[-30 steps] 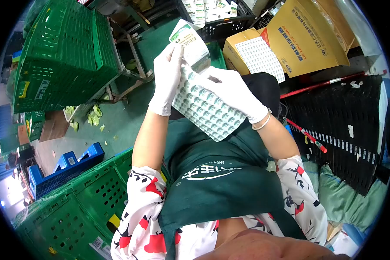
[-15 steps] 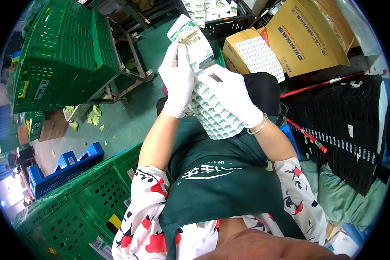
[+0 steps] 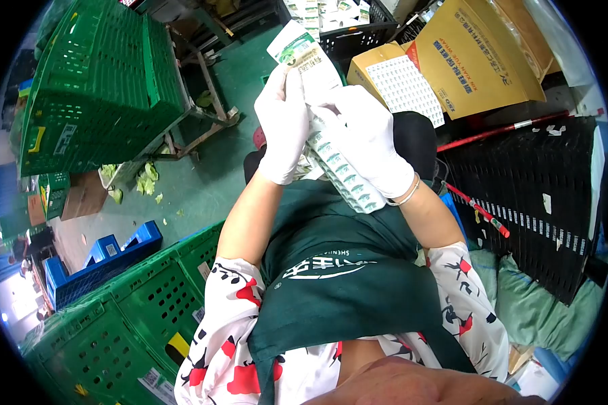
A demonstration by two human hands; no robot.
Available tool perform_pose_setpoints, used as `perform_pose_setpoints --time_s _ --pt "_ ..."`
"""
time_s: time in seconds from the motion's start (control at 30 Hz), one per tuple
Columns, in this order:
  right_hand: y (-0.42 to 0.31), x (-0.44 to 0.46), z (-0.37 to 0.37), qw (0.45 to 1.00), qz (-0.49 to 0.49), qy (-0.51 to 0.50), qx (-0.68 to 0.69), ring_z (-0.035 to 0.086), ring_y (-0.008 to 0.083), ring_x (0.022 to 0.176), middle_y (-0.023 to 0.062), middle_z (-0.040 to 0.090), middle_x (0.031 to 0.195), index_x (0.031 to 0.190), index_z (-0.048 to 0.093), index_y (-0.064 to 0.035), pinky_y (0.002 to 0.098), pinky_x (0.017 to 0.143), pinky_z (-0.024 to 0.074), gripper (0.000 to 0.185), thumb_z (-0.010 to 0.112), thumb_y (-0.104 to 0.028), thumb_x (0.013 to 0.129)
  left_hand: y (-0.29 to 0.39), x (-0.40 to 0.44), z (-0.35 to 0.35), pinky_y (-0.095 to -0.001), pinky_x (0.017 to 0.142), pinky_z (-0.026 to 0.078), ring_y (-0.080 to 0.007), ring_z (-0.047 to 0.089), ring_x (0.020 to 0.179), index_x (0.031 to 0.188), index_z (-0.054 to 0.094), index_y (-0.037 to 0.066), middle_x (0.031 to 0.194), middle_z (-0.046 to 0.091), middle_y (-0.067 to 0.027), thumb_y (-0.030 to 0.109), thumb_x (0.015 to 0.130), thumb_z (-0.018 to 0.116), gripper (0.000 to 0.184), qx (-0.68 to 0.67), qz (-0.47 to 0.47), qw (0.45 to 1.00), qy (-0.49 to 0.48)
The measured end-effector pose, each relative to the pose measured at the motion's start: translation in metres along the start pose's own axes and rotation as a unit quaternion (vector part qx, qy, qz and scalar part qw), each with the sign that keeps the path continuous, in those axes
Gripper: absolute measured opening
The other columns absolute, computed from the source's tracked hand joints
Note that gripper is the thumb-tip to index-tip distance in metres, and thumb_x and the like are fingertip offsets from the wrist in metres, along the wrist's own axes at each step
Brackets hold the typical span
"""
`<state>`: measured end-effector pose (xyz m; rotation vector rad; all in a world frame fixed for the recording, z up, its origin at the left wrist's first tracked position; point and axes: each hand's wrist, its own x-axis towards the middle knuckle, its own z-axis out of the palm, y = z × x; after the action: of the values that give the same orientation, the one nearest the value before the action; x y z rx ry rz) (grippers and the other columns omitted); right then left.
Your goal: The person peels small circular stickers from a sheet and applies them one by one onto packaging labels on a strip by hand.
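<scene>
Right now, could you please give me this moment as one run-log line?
Left hand: holding printed packet | right hand: holding patterned sheet | black crate: holding white packets

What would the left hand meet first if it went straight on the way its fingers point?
The left hand would first meet the printed sheet it pinches. Past that, the black crate looks roughly in line, though depth is hard to judge.
</scene>
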<state>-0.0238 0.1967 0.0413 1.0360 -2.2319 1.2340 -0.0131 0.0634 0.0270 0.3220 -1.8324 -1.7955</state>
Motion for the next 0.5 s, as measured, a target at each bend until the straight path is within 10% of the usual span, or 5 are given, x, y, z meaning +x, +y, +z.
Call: perform_pose_setpoints --time_s 0.13,0.27,0.43,0.5 --pt "0.001 -0.015 -0.002 0.994 -0.095 0.053 0.025 0.065 0.0273 0.079 0.0072 0.067 0.088 0.102 0.071 -0.0045 0.0343 0.071 0.0518 0.028 0.071 0.004 0.075 -0.015 0.009 -0.008 -0.0211 0.069 0.045 -0.0045 0.053 0.077 0.111 0.066 -0.006 0.089 0.066 -0.0003 0.014 0.100 0.055 0.024 -0.050 -0.092 0.994 -0.036" --pt "0.002 0.001 -0.008 0.962 0.178 0.150 0.143 0.061 0.0193 0.099 0.0127 0.061 0.117 0.131 0.052 0.0016 0.0298 0.088 0.0511 0.047 0.068 0.005 0.087 -0.020 0.009 -0.012 -0.0197 0.065 0.041 -0.0023 0.048 0.073 0.103 0.066 -0.004 0.084 0.062 0.0035 0.014 0.100 0.056 0.022 -0.037 -0.097 0.988 -0.116" --pt "0.037 0.015 -0.001 0.958 0.238 0.070 0.146 0.057 0.0183 0.116 0.0176 0.055 0.133 0.085 0.071 0.0032 0.0302 0.097 0.0479 0.010 0.077 -0.001 0.079 -0.010 0.005 -0.022 -0.0207 0.066 0.043 -0.0031 0.051 0.075 0.101 0.069 -0.002 0.082 0.061 0.0046 0.020 0.098 0.061 0.024 0.000 -0.124 0.953 -0.276" --pt "0.029 0.009 0.000 0.954 0.226 0.072 0.182 0.058 0.0153 0.110 0.0159 0.056 0.131 0.094 0.068 0.0032 0.0282 0.093 0.0484 0.015 0.073 0.002 0.080 -0.010 0.009 -0.030 -0.0208 0.067 0.044 -0.0040 0.052 0.075 0.107 0.069 -0.002 0.084 0.063 0.0030 0.024 0.097 0.061 0.029 -0.037 -0.194 0.949 -0.246"
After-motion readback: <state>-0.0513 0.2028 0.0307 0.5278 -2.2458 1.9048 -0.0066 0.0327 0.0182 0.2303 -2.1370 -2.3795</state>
